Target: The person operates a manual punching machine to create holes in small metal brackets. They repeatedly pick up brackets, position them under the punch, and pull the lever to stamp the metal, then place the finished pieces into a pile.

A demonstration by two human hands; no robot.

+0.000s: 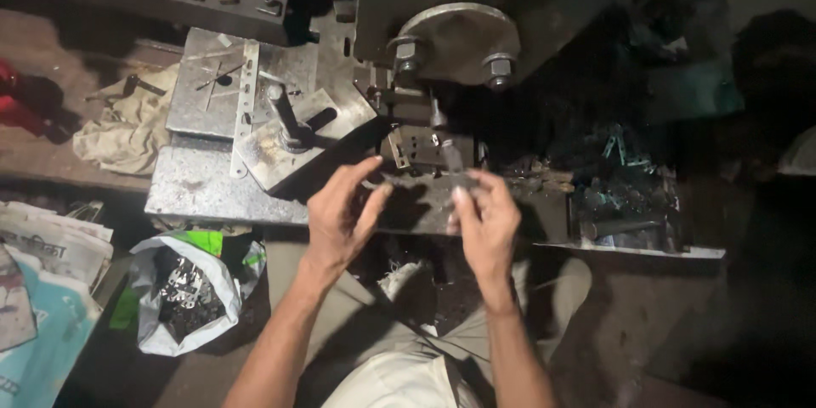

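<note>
Head view showed both hands at the front edge of the press bed (212, 191). The left hand (340, 217) hung with fingers spread, holding nothing. The right hand (484, 221) pinched a small dark metal piece (452, 157) just below the die block (416, 146). Little room lay between them. A white bag (183, 297) held metal parts; a tray (629, 212) held greenish pieces.

Metalworking workshop, dim. Evidence: heavy dark steel press machine (476, 0) with large hex bolts (498, 68); scratched grey steel bed plate (195, 187); white plastic bag of small stamped metal parts (183, 293) below its front edge; grimy beige rag (127, 132).
</note>
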